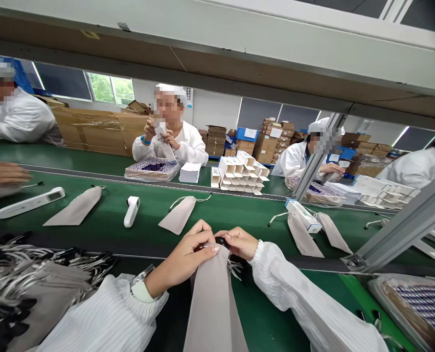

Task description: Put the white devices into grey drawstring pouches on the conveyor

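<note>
My left hand [188,252] and right hand [239,242] meet at the mouth of a grey drawstring pouch [212,298], both pinching its top edge; a dark object shows between the fingertips there. The pouch hangs down toward me over the near edge of the green surface [239,210]. On the belt beyond lie a white thermometer [131,211] and an empty pouch [178,215]. Heap of pouches [26,283] at left.

Between the left hand [188,252] and right hand [239,242], the grey pouch [212,298] looks like soft matt cloth, faintly napped. Beyond the fingers, the green belt [239,210] is smooth with a dull sheen, and the white thermometer [131,211] on it is glossy plastic (sleeves: ribbed white fabric).
</note>
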Tool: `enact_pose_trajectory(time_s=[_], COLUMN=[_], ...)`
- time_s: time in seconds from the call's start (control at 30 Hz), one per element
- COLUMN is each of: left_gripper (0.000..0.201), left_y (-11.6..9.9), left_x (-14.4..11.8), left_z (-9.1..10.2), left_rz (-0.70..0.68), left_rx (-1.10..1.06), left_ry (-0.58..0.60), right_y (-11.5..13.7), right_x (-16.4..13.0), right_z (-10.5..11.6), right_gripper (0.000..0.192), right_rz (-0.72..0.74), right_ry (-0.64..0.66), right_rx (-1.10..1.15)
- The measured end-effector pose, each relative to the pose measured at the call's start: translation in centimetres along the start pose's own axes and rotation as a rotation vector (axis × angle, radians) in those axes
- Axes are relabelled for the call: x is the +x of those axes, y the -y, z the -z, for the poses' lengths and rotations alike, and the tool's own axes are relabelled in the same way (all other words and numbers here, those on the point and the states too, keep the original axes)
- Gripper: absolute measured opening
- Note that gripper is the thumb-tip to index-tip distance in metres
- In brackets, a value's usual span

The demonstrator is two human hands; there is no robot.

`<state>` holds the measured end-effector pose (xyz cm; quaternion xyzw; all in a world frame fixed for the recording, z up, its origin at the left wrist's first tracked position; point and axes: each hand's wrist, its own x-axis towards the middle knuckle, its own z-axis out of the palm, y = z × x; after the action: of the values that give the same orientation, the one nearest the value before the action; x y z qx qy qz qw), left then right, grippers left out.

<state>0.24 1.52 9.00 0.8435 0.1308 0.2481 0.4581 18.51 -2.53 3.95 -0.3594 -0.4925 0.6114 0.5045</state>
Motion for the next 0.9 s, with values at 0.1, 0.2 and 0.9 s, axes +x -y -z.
enact_pose_trajectory(time_s=[0.1, 0.2, 0.9], left_gripper=[0.027, 0.028, 0.037], left_y=[0.1, 0.4, -6.4], left_x=[0.0, 0.1, -3.0], left_z=[0.2, 0.2, 1.8], left_rz=[0.008, 0.035, 0.421], left_rx=[-0.01, -0.026, -0.336], left_ry=[0.006, 0.005, 0.162], right_y=[0.0, 0.1, 4.0], right_x=[-0.1, -0.3, -1.3], right_z=[-0.4, -1.2, 3.3], right_gripper=[0.04, 0.057, 0.038], right_rz=[-0.01, -0.107, 0.549], right_ry=[0.011, 0.008, -1.017], right_rx=[-0.011, -0.054, -1.077])
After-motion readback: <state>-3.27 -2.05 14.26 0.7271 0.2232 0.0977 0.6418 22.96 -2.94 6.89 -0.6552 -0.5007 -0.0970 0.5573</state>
